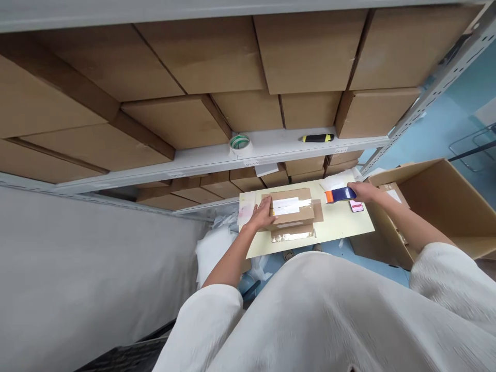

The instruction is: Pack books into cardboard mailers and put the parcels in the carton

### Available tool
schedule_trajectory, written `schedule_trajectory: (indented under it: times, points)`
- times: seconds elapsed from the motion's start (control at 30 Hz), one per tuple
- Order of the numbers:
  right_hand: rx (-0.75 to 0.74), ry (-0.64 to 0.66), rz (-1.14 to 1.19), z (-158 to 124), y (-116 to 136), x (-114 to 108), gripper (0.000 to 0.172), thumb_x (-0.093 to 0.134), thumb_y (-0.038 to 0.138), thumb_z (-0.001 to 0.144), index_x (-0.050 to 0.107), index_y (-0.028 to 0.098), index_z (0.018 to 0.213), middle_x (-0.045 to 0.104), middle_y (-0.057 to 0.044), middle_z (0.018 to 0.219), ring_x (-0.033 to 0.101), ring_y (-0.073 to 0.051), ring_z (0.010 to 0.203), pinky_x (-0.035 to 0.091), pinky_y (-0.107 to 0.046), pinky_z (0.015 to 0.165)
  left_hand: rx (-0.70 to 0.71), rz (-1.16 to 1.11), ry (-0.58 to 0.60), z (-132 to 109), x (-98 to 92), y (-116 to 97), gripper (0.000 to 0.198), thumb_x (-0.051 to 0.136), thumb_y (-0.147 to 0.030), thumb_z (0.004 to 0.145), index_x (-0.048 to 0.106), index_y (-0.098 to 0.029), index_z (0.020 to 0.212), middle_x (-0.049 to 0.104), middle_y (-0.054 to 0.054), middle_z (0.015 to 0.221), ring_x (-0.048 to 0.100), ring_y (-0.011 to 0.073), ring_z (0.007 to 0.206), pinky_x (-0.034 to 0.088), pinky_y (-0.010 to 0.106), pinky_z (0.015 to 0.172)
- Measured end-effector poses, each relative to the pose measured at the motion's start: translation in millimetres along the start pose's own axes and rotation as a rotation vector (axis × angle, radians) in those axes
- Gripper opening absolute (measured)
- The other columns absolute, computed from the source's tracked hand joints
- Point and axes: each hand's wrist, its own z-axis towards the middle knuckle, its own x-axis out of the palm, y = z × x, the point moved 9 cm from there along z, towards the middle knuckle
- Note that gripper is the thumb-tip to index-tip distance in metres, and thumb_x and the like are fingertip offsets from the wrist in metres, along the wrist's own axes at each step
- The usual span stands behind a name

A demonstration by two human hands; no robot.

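Observation:
A small brown cardboard box (292, 213) lies on a pale yellow board (344, 225), with a white label (285, 205) and shiny clear tape on its top. My left hand (264, 213) rests on the left end of this box, fingers stretched out and thumb apart. Over the board's right side, my right hand (363, 191) is closed around a dark blue and orange tape dispenser (343, 194). The dispenser's orange end points left, towards the box but apart from it. Just below that hand lies a phone (356, 206) with a lit screen.
Metal shelving (279, 147) packed with cardboard boxes (217, 57) stands in front. On its ledge are a tape roll (241, 144) and a yellow-black utility knife (318, 138). A large open carton (437, 181) stands right, white packing material (215, 248) lies left, beside a grey wall (96, 268).

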Motion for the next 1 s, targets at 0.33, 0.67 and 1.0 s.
schedule_trajectory:
  times: [0.33, 0.67, 1.0]
  points:
    - [-0.028, 0.044, -0.097, 36.2, 53.0, 32.3, 0.053, 0.076, 0.017, 0.084, 0.062, 0.019, 0.134, 0.074, -0.022, 0.130, 0.074, -0.039, 0.112, 0.053, -0.044, 0.089, -0.102, -0.045, -0.061, -7.3, -2.5, -3.6, 0.113, 0.087, -0.051, 0.079, 0.030, -0.029, 0.174, 0.022, 0.015, 0.185, 0.007, 0.0446, 0.173, 0.010, 0.067, 0.137]
    - [-0.057, -0.026, -0.124, 62.6, 110.2, 18.3, 0.055, 0.084, 0.022, 0.078, 0.065, 0.018, 0.129, 0.076, -0.026, 0.123, 0.073, -0.041, 0.117, 0.051, -0.047, 0.095, -0.060, -0.144, -0.101, -5.1, 6.7, 0.9, 0.115, 0.087, -0.041, 0.078, 0.030, -0.018, 0.174, 0.020, 0.019, 0.185, 0.016, 0.0358, 0.173, 0.020, 0.046, 0.141]
    - [-0.025, -0.085, -0.213, 57.4, 144.2, 31.4, 0.044, 0.079, 0.031, 0.082, 0.070, 0.018, 0.123, 0.076, -0.027, 0.118, 0.072, -0.042, 0.111, 0.048, -0.051, 0.089, -0.047, -0.178, -0.081, -2.6, 8.7, 1.1, 0.118, 0.090, -0.042, 0.077, 0.028, -0.020, 0.175, 0.017, 0.017, 0.186, 0.015, 0.0364, 0.173, 0.019, 0.048, 0.141]
